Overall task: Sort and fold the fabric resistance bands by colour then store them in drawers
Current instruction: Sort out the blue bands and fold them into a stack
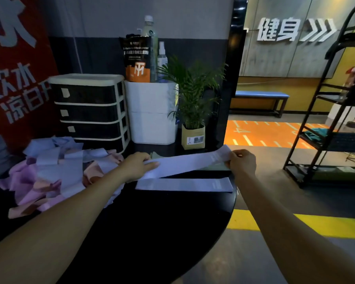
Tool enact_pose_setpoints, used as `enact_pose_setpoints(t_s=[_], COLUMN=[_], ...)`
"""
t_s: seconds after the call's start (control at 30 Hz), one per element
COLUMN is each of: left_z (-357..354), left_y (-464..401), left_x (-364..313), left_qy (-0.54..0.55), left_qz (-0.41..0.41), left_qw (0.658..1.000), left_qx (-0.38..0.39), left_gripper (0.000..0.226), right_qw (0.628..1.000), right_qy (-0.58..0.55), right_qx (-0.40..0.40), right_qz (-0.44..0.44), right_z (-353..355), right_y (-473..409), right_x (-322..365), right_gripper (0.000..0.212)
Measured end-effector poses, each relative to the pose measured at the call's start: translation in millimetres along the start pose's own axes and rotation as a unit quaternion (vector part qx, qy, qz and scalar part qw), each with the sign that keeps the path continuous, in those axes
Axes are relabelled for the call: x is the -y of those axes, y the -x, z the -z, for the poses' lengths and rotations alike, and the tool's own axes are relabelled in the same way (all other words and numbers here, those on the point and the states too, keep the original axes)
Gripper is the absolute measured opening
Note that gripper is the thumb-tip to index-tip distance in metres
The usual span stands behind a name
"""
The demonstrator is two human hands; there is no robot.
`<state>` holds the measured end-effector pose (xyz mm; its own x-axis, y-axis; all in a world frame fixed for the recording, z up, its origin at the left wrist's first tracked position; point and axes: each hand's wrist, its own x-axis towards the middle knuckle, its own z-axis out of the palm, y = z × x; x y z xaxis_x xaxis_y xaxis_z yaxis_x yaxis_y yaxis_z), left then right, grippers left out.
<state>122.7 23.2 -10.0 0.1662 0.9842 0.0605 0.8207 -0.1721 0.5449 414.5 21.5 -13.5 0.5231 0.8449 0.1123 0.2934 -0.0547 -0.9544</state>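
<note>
free: near black table point(152, 232) | blocked: band pile point(49, 177) left, drawer unit point(88, 109) behind

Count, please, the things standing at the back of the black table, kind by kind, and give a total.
Drawer unit: 1
White bin: 1
Potted plant: 1
Black and orange pouch: 1
Bottles: 2, a tall bottle and a spray bottle, both on the bin
Total: 6
</note>
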Motion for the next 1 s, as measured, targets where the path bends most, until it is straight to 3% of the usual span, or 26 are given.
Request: enact_pose_setpoints(t_s=[0.17, 0.37, 0.5, 0.67, 0.77, 0.83, 0.93, 1.0], left_z=[-16.7, -39.9, -46.9, -49.0, -50.1, -49.5, -49.4, -50.6], left_y=[-18.1, -27.8, -30.8, -24.3, -17.4, -11.6, -1.9, 2.1], left_x=[7.2, 12.0, 17.0, 25.4, 35.0, 39.4, 41.3, 40.2], left_qy=[-0.034, -0.072, -0.071, -0.118, -0.107, -0.081, -0.081, -0.1], left_qz=[0.013, 0.015, 0.017, -0.005, -0.032, -0.054, -0.07, -0.065], left_qw=[0.998, 0.997, 0.997, 0.993, 0.992, 0.994, 0.994, 0.993], left_qx=[-0.048, 0.002, 0.04, -0.012, -0.054, -0.05, -0.017, 0.015], left_gripper=[0.047, 0.035, 0.027, 0.022, 0.032, 0.043, 0.066, 0.078], right_qw=[0.997, 0.983, 0.984, 0.973, 0.955, 0.949, 0.924, 0.896], right_qy=[0.079, 0.184, 0.175, 0.221, 0.282, 0.288, 0.275, 0.3], right_qx=[0.004, -0.003, -0.027, -0.046, -0.07, -0.028, 0.139, 0.221], right_qz=[-0.006, -0.001, 0.014, 0.043, 0.065, 0.129, 0.227, 0.244], right_z=[3.1, -3.5, -8.4, -11.7, -13.6, -19.7, -39.1, -50.5], right_y=[5.8, 9.6, 12.1, 14.2, 20.4, 26.6, 37.4, 43.9], right_x=[-40.2, -69.0, -79.1, -84.7, -77.7, -66.1, -55.1, -56.5], right_gripper=[0.021, 0.013, 0.012, 0.014, 0.021, 0.026, 0.039, 0.052])
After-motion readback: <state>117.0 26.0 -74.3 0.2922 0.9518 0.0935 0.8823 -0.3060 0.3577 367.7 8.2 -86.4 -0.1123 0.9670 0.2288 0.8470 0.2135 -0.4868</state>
